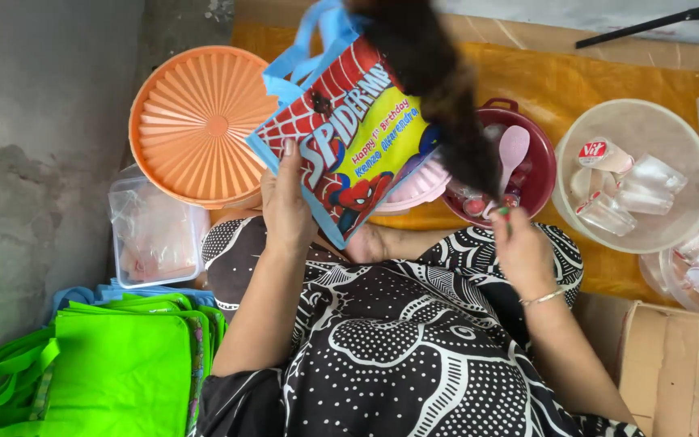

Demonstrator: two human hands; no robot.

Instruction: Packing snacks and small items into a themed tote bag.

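The left hand (pixel 287 206) is closed around the edge of a red, blue and yellow printed fabric tote bag with light blue handles (pixel 348 137), holding it up and tilted, near the middle of the scene. The right hand (pixel 521 247) has its fingers pinched on a small thing at the rim of the dark red round plastic bowl (pixel 545 174); what it is I cannot tell. A round ribbed orange plastic lid (pixel 200 121) lies on the far left. A pile of bright green fabric bags (pixel 115 368) lies near left.
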